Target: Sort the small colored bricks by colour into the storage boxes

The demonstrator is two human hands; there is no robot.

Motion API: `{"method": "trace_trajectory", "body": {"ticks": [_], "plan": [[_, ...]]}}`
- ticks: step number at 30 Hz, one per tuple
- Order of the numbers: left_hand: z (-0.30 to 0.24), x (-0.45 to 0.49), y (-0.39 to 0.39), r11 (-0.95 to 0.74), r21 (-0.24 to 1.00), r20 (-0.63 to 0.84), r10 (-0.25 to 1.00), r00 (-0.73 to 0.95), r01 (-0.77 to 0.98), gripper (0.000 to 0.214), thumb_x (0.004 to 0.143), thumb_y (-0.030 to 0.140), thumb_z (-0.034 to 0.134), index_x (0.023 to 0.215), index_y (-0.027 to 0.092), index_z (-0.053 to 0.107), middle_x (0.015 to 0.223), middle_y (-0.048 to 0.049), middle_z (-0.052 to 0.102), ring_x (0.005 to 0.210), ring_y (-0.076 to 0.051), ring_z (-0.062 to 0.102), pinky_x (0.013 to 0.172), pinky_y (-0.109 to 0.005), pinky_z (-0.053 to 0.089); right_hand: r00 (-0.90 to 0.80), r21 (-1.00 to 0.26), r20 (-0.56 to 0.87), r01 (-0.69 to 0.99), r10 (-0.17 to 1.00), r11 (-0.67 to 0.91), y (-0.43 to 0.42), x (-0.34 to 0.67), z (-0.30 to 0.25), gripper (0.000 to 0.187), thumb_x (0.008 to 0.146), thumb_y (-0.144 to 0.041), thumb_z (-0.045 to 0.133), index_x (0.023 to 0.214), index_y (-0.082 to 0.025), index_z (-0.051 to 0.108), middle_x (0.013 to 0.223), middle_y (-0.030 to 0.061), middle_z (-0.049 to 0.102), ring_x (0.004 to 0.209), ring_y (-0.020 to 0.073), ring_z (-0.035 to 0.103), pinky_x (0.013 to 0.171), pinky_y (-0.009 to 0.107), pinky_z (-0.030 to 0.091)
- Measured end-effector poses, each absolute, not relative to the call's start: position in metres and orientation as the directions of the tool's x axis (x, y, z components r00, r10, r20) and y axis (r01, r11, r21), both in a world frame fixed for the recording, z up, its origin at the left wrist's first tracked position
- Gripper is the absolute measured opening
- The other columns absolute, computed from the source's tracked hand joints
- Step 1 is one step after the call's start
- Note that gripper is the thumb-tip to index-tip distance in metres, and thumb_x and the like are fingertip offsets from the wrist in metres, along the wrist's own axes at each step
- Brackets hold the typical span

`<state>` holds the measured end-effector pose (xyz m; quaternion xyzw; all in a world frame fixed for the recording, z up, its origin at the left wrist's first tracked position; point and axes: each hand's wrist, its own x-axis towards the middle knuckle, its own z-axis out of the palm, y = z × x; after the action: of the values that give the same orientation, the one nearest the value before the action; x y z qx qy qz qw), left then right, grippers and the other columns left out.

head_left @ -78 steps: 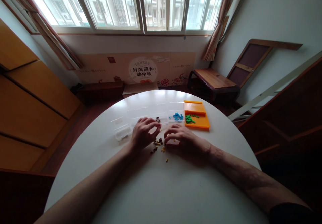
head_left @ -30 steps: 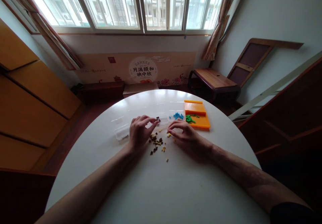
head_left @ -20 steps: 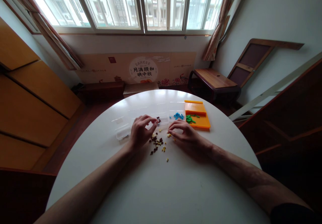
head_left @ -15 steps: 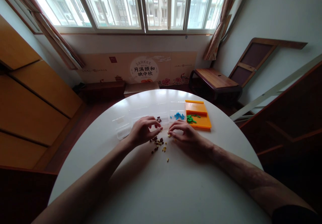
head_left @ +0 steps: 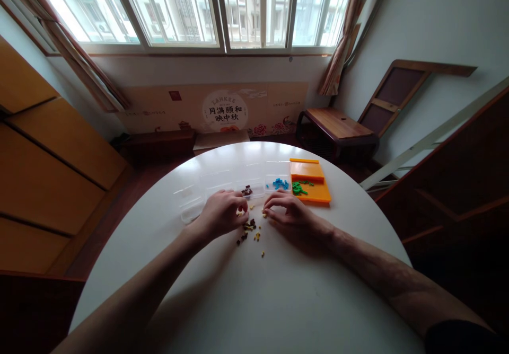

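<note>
Mid-frame on the white desk (head_left: 246, 301), our left hand (head_left: 220, 216) and right hand (head_left: 292, 219) curled over scattered brown and yellow pieces (head_left: 250, 227) — we cannot tell whether either pinches one, clear boxes (head_left: 222, 192) and orange tray (head_left: 312, 184) just above.

Daylit windows (head_left: 214, 9) above wooden bench (head_left: 336, 126).

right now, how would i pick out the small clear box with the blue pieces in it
Start at the round white table and find the flat orange plastic tray at its far right. The small clear plastic box with blue pieces sits directly to that tray's left, at the right end of a row of clear boxes. It alone holds blue pieces; its left neighbour, the clear box with dark brown pieces, does not.
</note>
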<state>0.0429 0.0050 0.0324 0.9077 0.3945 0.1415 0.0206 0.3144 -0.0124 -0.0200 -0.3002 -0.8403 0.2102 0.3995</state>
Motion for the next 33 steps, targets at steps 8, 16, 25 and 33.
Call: {"method": "trace_trajectory", "body": {"ticks": [8,16,25,33], "plan": [[0.031,0.041,0.018,-0.664,0.143,0.539,0.675,0.505,0.734,0.018,0.101,0.037,0.073,0.091,0.026,0.083,0.094,-0.004,0.081,0.083,-0.022,0.071,0.084,-0.038,0.05,-0.507,-0.6,0.539,0.329,0.673,0.729,-0.013,0.314,-0.016,0.009,0.103,-0.024,0.073,0.096,-0.025,0.077,0.103,0.003,0.081,0.099,0.0207,0.073,0.102,0.042,0.053],[0.036,0.028,0.03,-0.719,0.165,0.503,0.65,0.57,0.675,0.016,0.102,0.036,0.072,0.095,0.027,0.083,0.095,-0.0025,0.081,0.081,-0.02,0.072,0.084,-0.035,0.051,-0.515,-0.594,0.532,0.339,0.672,0.73,-0.014,0.315,-0.017,0.008,0.103,-0.025,0.073,0.097,-0.025,0.078,0.105,0.0039,0.082,0.1,0.0212,0.073,0.103,0.043,0.054],[0.068,0.014,0.015,-0.809,0.322,0.106,0.547,0.83,0.492,0.015,0.099,0.039,0.074,0.089,0.033,0.083,0.091,0.0005,0.081,0.073,-0.015,0.071,0.071,-0.027,0.048,-0.617,-0.425,0.546,0.379,0.567,0.822,-0.023,0.312,-0.016,0.017,0.102,-0.023,0.073,0.117,-0.03,0.077,0.117,0.0044,0.079,0.107,0.0226,0.07,0.104,0.043,0.056],[0.063,0.016,0.015,-0.812,0.327,0.12,0.544,0.831,0.484,0.008,0.096,0.037,0.076,0.094,0.037,0.084,0.09,0.0018,0.081,0.073,-0.015,0.073,0.072,-0.026,0.051,-0.718,-0.306,0.501,0.375,0.483,0.875,-0.028,0.311,-0.012,0.03,0.107,-0.028,0.07,0.135,-0.038,0.074,0.133,0.0027,0.077,0.119,0.023,0.068,0.108,0.042,0.053]]}}
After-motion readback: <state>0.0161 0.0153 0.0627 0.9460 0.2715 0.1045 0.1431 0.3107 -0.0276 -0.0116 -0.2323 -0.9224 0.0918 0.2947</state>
